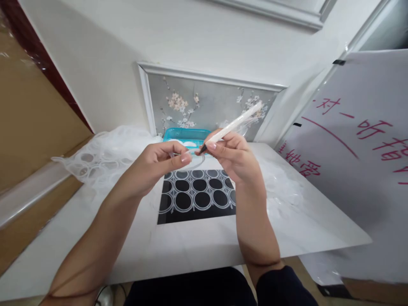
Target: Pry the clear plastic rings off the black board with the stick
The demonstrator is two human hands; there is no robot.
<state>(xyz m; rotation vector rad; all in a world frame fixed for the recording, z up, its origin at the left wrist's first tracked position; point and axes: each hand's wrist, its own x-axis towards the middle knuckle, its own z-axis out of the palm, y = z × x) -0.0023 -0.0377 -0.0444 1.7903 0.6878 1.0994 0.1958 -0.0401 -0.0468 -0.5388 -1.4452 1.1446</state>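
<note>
My left hand (164, 160) pinches a thin translucent plastic ring (201, 162) between thumb and fingers, held above the table. In my right hand (234, 155) is a white pen-shaped tool (237, 122), slanting up to the right. Its dark tip points down at the ring's edge, close to my left fingertips; whether it touches cannot be made out. Below both hands lies a black sheet (194, 218) bearing rows of translucent rings (183, 200) joined by small connectors. My right hand and forearm cover part of the sheet's right side.
A blue plastic tray (168, 133) with white pieces in it stands behind my hands. Translucent ring sheets (95, 159) are heaped on the left of the white table (197, 244), and more clear plastic (283, 187) lies right. A whiteboard (360, 182) with red writing borders the right side.
</note>
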